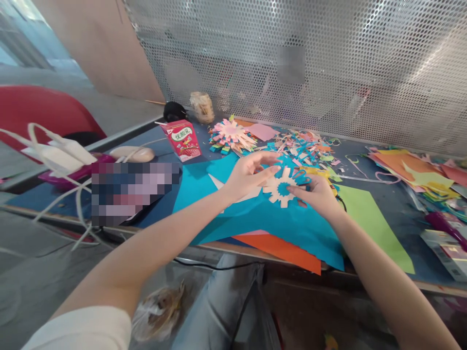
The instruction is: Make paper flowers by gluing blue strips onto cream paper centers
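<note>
Over a large blue paper sheet, my left hand has its thumb and fingers curled at the upper left of a cream paper ring with notched edges. My right hand pinches the right side of that ring, thumb on top. A blue fringed paper piece shows just behind the ring, between both hands. A white pointed paper piece lies on the blue sheet, partly under my left wrist. Something yellow is beyond my right fingers, partly hidden.
A pink drink carton, a phone-like blurred item and white cables are at left. Fringed paper and scraps lie behind. Green and orange sheets reach the front edge. Coloured paper sits at right.
</note>
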Motion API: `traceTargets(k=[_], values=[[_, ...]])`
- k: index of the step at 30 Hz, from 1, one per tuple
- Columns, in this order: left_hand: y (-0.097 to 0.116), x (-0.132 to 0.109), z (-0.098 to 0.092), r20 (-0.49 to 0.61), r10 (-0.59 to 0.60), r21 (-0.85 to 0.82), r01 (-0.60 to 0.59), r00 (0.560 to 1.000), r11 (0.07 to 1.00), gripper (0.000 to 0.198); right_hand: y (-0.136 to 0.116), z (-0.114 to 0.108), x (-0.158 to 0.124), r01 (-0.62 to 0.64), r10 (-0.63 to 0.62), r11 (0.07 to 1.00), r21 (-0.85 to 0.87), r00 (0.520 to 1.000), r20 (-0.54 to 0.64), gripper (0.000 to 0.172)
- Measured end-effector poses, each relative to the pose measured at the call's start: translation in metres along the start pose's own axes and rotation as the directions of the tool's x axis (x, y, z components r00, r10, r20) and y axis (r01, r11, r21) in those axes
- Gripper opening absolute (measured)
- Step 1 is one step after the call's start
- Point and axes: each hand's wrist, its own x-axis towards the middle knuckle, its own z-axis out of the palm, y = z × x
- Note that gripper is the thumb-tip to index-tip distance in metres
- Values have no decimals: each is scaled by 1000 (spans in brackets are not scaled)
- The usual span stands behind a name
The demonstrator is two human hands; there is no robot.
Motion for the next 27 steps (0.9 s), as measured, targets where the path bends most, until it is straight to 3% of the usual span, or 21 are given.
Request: traceTargets(k=[4,15,20,27], values=[[-5,-1,1,-3,-73,25,73,997,997,34,-2,0,-1,16,-14,998,-59,999,29,35],[-3,0,1,-22,-54,53,55,998,997,27,-1,0,-2,31,-29,998,-56,999,24,37],[-7,1,2,-42,-67,37,68,997,997,28,1,0,0,-30,31,999,-45,999,18,37],[-10,5,1,-35,52,35,-51,998,998,24,-5,3,-2,-73,68,994,-78,996,-62,46]])
